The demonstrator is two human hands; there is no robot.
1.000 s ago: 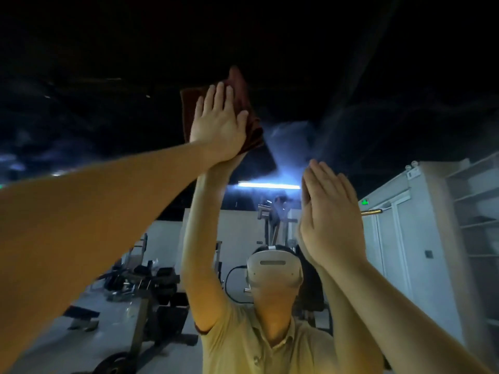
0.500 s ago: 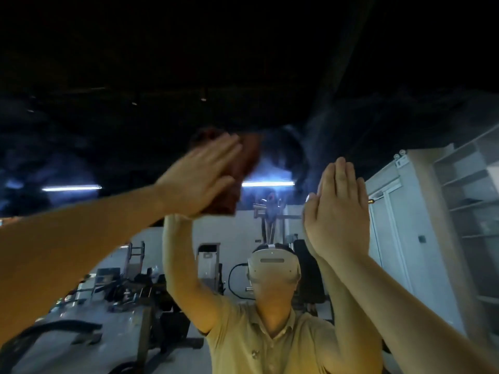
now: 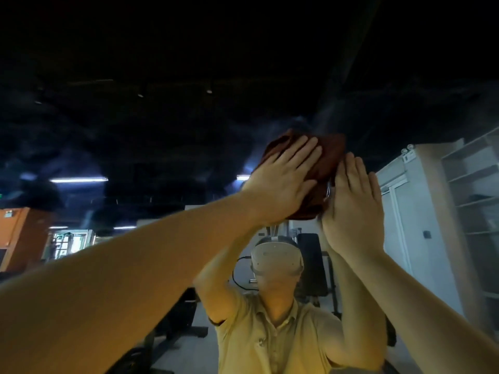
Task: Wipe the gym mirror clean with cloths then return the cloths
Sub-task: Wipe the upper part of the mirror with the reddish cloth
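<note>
Fingers (image 3: 302, 152) of the left hand (image 3: 280, 184) lie straight and slightly spread, pressing the dark red cloth (image 3: 330, 157) flat against the mirror (image 3: 162, 117). The cloth shows past the fingertips and to their right, while its lower part is hidden under the palm. Just right of it, the right hand (image 3: 353, 209) is raised flat, fingers straight and close together. Whether anything lies under that palm cannot be told. The glass above is dark and hard to make out.

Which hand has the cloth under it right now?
The left hand, fingers straight, pressing the red-brown cloth to the mirror. The right hand beside it lies flat with no cloth showing.
</note>
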